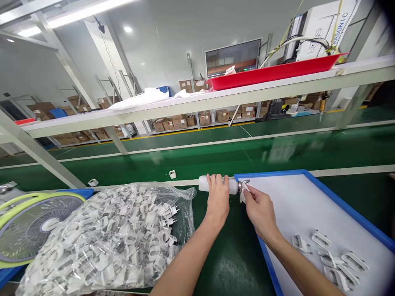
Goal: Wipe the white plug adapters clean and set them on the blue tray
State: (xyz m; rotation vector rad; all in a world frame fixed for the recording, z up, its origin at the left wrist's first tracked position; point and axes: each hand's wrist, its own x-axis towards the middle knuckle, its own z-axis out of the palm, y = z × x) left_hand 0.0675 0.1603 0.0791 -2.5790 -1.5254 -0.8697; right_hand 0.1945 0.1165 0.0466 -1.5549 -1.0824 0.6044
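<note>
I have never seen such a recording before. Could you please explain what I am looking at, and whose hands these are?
There is no robot: the bare hands belong to the person wearing the camera on their head. This single picture looks forward and down. The left hand holds a white bottle; the right hand holds a white wipe at its metal end. On the green surface lie a clear bag of white plug parts and a blue-rimmed tray with several white pieces.
</note>
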